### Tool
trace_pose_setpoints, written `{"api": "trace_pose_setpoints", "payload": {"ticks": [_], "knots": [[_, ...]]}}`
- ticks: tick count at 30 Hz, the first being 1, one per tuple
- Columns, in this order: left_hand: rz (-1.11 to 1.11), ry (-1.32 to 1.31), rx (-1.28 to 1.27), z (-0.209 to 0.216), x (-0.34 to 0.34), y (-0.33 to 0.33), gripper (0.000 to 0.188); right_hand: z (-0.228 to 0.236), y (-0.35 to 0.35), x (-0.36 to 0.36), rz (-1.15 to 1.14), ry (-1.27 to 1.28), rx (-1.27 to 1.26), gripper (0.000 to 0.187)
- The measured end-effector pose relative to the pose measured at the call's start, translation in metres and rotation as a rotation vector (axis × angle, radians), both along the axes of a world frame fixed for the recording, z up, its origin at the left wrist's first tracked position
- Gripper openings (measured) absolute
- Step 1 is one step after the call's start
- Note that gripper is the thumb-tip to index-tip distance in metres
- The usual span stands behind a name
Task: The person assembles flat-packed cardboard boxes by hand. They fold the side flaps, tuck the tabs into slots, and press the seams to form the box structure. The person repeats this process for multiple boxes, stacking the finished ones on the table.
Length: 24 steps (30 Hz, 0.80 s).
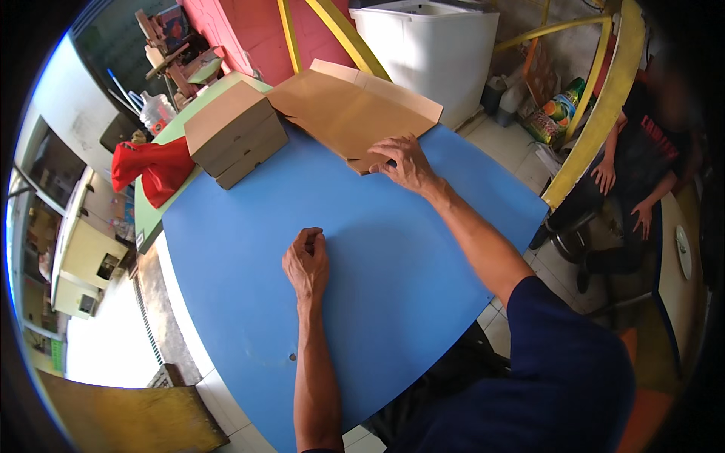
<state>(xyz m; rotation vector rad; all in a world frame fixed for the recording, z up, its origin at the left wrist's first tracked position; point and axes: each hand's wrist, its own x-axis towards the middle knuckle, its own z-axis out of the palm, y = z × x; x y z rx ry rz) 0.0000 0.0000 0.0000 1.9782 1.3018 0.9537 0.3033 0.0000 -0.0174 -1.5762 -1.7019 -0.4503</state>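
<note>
Along the far edge of the blue table (pixel 393 302), a sheet of brown cardboard (pixel 355 102) lies opened out, its nearest corner pointing back toward the middle. The right hand (pixel 408 162) is at that corner, fingers bent and thumb a little apart; I cannot tell whether it grips the edge or only rests there. The left hand (pixel 306 260), well apart from the other, is curled into a loose fist over the middle of the table, with nothing visible in it.

At the far left edge, a stack of cardboard boxes (pixel 236 136), seemingly two, looks fully made up and closed. The sheet seems barely begun by comparison: a narrow flap stands along its far side, while the broad panel is flat and its other folds look undone.

The cardboard is matt and stiff, with crisp creases; the boxes are squared and slab-sided. The tabletop is smooth, with a soft sheen. Beside the boxes, a red cloth bag (pixel 155 170) slumps in rumpled folds on the green table (pixel 148 219).
</note>
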Motion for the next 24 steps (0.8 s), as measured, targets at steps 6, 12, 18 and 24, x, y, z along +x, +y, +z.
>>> {"api": "trace_pose_setpoints", "payload": {"ticks": [6, 12, 18, 24], "knots": [[0.032, 0.016, 0.016, 0.001, 0.005, -0.005, 0.020, -0.003, 0.002, 0.004, 0.081, -0.011, 0.018, 0.024], [0.026, 0.044, 0.015, 0.002, 0.009, -0.005, 0.018, -0.011, 0.008, 0.010, 0.076, 0.000, 0.011, 0.013], [0.032, 0.031, 0.024, 0.003, 0.009, -0.006, 0.018, -0.014, 0.012, 0.012, 0.062, -0.014, -0.001, 0.006], [0.020, 0.034, 0.015, 0.000, 0.009, -0.003, 0.019, -0.016, 0.014, 0.013, 0.069, -0.040, 0.010, 0.006]]}}
